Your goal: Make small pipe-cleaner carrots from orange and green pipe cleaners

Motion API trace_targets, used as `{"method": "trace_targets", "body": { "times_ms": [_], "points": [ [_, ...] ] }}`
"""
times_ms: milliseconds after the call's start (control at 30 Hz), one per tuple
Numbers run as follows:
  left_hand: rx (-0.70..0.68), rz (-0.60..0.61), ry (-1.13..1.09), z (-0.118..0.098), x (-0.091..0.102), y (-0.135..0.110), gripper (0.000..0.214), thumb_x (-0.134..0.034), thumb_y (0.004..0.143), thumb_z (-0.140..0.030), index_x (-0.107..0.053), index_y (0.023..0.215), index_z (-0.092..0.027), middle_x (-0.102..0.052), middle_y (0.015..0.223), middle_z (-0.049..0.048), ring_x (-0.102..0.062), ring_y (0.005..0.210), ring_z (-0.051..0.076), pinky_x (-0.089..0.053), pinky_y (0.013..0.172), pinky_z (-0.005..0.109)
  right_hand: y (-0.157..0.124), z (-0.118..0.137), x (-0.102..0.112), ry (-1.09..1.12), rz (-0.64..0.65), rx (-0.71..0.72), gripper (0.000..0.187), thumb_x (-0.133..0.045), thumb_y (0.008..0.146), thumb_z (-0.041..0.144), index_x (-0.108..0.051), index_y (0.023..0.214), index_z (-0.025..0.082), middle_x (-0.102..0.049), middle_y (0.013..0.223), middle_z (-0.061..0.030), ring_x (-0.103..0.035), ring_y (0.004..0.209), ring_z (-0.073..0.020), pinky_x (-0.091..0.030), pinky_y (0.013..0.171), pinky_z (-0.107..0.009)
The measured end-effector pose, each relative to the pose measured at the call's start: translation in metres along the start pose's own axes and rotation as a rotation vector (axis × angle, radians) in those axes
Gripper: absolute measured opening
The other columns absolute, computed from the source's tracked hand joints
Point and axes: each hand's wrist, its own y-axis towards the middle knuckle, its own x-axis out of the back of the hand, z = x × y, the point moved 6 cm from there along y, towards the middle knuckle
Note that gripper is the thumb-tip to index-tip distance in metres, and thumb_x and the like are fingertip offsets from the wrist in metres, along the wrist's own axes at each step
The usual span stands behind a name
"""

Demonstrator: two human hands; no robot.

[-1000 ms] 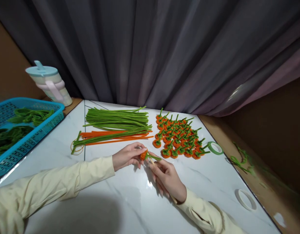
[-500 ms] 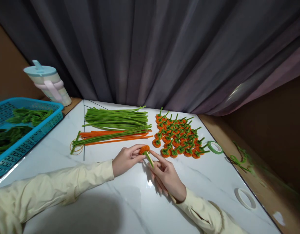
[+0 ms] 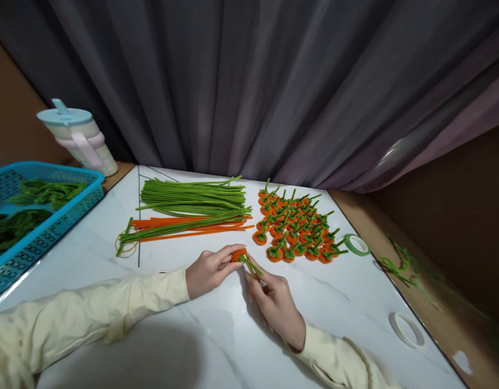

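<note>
Both hands are noted above the table (image 3: 334,302), close together. A small ribbed orange piece (image 3: 238,255) is pinched between the thumb and fingers of the left hand (image 3: 212,272). Its green stem (image 3: 255,267) is directed away from these fingers, down toward the right hand (image 3: 278,305). By the fingers of the right hand a slender pale stick (image 3: 251,268) is gripped, its tip being set close to the base of the stem; whether the tip is in contact with the orange piece cannot be told at this size, and the stick is partly masked by the stem and the fingers.

Beyond the right fingers, somewhat to the right, many similar orange pieces with green stems (image 3: 293,229) are laid out in a close group. Beyond the left fingers, a bundle of long green strips (image 3: 192,195) is laid crosswise, with orange strips (image 3: 160,222) placed on its near side. Farther right of the right fingers, a green tape roll (image 3: 352,244) and, nearer the wearer, a white ring (image 3: 418,333) are found. Well left of the left fingers, looped green pieces (image 3: 20,222) are held in a blue basket (image 3: 66,227).
</note>
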Motion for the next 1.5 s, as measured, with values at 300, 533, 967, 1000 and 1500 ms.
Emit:
{"method": "trace_targets", "body": {
  "times_ms": [300,533,967,1000,1500],
  "points": [
    [-0.012,-0.02,-0.039,-0.004,0.0,-0.001,0.034,-0.057,0.079,-0.023,-0.057,0.113,-0.019,-0.07,0.089,0.0016,-0.067,0.084,0.014,-0.052,0.082,0.025,-0.005,0.016,0.001,-0.204,-0.055,0.21,0.036,-0.034,0.09,0.022,-0.057,0.116,0.015,-0.055,0.06,-0.0025,-0.049,0.053,-0.0135,-0.043,0.051,-0.022],
    [-0.004,-0.018,-0.041,-0.003,0.0,-0.001,0.034,-0.057,0.079,-0.023,-0.056,0.113,-0.017,-0.07,0.094,0.0028,-0.066,0.088,0.015,-0.052,0.084,0.026,-0.006,0.014,0.0,-0.219,-0.079,0.217,0.032,-0.036,0.089,0.02,-0.061,0.109,0.015,-0.06,0.068,-0.004,-0.051,0.054,-0.0132,-0.045,0.056,-0.023],
    [-0.031,-0.043,-0.005,-0.003,0.0,-0.001,0.032,-0.057,0.079,-0.024,-0.058,0.111,-0.02,-0.069,0.096,0.0016,-0.067,0.087,0.017,-0.053,0.082,0.025,-0.007,0.005,0.0,-0.134,-0.096,0.065,0.04,-0.037,0.091,0.031,-0.045,0.126,0.014,-0.048,0.057,0.0028,-0.039,0.043,-0.0084,-0.035,0.041,-0.016],
    [-0.038,-0.037,0.021,-0.003,0.0,-0.001,0.032,-0.056,0.08,-0.024,-0.057,0.112,-0.019,-0.069,0.098,0.0019,-0.067,0.088,0.017,-0.053,0.082,0.024,-0.007,0.005,-0.001,-0.134,-0.093,0.067,0.039,-0.037,0.091,0.031,-0.044,0.126,0.014,-0.048,0.057,0.003,-0.039,0.043,-0.0083,-0.035,0.041,-0.016],
    [-0.106,-0.033,0.161,-0.006,-0.001,-0.002,0.033,-0.053,0.082,-0.025,-0.057,0.113,-0.016,-0.069,0.099,0.0027,-0.068,0.083,0.014,-0.053,0.084,0.022,-0.013,0.017,-0.004,-0.33,-0.029,0.267,0.045,-0.029,0.089,0.015,-0.034,0.134,0.014,-0.062,0.081,-0.0081,-0.06,0.065,-0.0155,-0.051,0.066,-0.026]
  ]
}}
